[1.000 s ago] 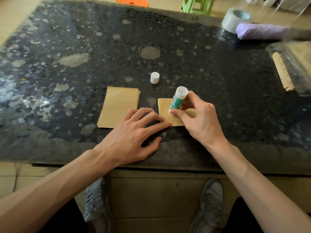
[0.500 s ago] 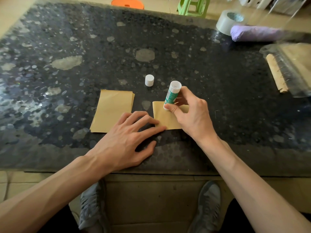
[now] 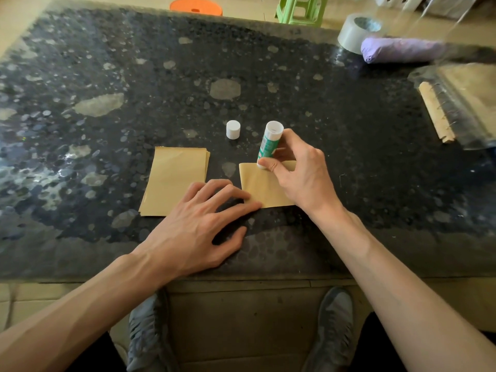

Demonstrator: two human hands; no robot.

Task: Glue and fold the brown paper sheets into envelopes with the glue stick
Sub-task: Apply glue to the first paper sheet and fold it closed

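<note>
Supporting surface: dark speckled stone table point(image 3: 349, 146), carrying all the work items.
Right-edge item: clear plastic-wrapped pack point(image 3: 461, 103), with a pale wooden strip along its left side, well apart from the work.
Paper supply: stack of rectangular brown paper sheets point(image 3: 175, 178), lying flat left of centre; the near right corner sits under the left hand's fingers.
Left hand point(image 3: 193, 232): palm down on the table, fingers straight and spread; the fingertips point(image 3: 255, 205) press on the near left corner of the single sheet.
Right hand point(image 3: 303, 178): thumb and curled fingers pinch the glue stick near its lower end; the wrist lies across the single sheet's right side.
Work piece: single brown paper sheet point(image 3: 261, 189), flat, just right of the stack and apart from it.
Far right corner: grey roll of tape point(image 3: 354, 33), touching a lilac rolled bundle point(image 3: 402, 51).
Tool: green-and-white cylindrical glue stick point(image 3: 268, 143), almost upright, its lower end on the single sheet at the far edge near the left corner.
Loose part: small white cylindrical cap point(image 3: 233, 129), standing on the table just left of the glue stick, beyond the gap between the papers.
</note>
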